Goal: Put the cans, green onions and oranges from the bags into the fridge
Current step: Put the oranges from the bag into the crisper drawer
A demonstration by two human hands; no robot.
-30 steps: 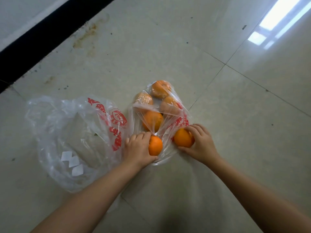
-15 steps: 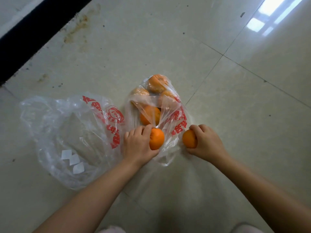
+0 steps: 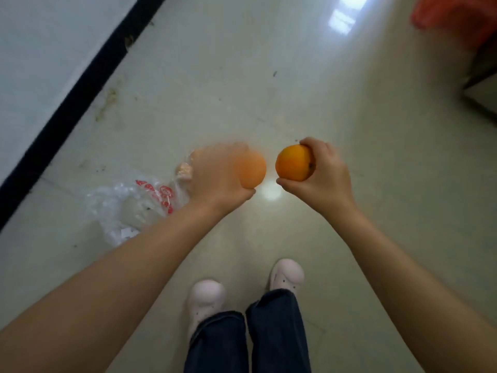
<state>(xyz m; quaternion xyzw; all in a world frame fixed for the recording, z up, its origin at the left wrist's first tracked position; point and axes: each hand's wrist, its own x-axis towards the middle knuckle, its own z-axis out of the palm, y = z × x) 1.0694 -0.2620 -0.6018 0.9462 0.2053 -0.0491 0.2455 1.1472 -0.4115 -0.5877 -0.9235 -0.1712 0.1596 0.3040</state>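
Head view: standing, looking straight down past blue jeans (image 3: pixel 250 343) and pale pink shoes (image 3: pixel 205 300) to a glossy cream tiled floor (image 3: pixel 309 84).

Left hand (image 3: pixel 219 179), blurred with motion, wrapped over a round orange fruit (image 3: pixel 252 170) that bulges out at the hand's 3 o'clock side; fingers curled across its top, exact lie lost in the blur. Right hand (image 3: pixel 326 173) gripping a second round, bright orange fruit (image 3: pixel 294 163), sharp and glossy, small dark stem scar facing 4 o'clock; thumb under it at 7 o'clock, fingers curled over the top at 12 o'clock. Fruits side by side, near but apart, both raised well clear of the floor.

Crumpled clear plastic bag with red print (image 3: pixel 139 208) flat on the floor at 8 o'clock from the left hand, seemingly slack; a patch of orange-brown behind the left knuckles at 10 o'clock, possibly more fruit in plastic, too hidden to tell. Blurred red-orange plastic (image 3: pixel 457 20) at the frame's 1 o'clock corner.

No fridge in sight, so direction of carry unknown. Round fruit, no long axis; both grips look secure for walking. Probably mid-task: two oranges in hand, transport pending.
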